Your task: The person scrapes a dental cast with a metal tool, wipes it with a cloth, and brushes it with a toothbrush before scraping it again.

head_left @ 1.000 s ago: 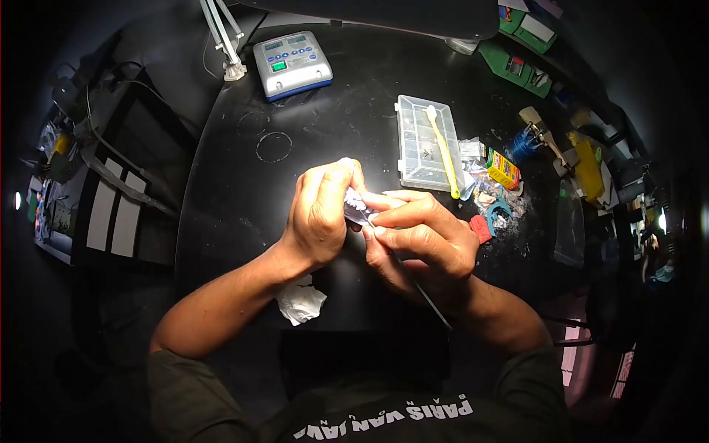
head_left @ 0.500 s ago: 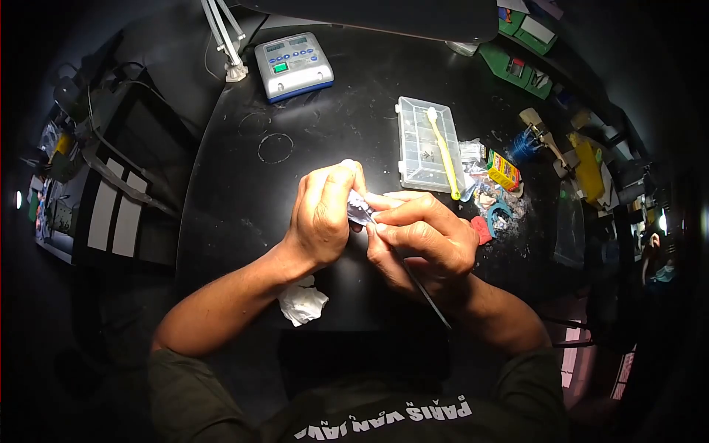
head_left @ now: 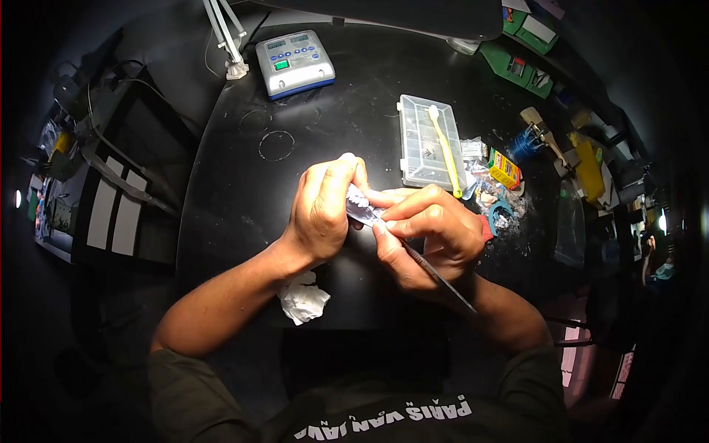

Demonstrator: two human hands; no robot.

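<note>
My left hand is closed around a small pale purple piece with a bumpy white row like teeth, a dental model. Its far side is hidden by my fingers. From the right, my right hand pinches a thin dark metal hand tool, pen-fashion. The tool's handle slants down to the right past my palm, while its upper end is at the model, where the fingertips cover the contact. Both hands meet above the black table.
A crumpled white tissue lies by my left forearm. Beyond my right hand are a clear compartment box with a yellow-green toothbrush on it, a small yellow-green carton and a blue curved piece. A grey device stands at the back.
My right hand has shifted slightly right, and the tool's lower end has swung right and up. My left hand keeps its hold on the model, nearly in place.
</note>
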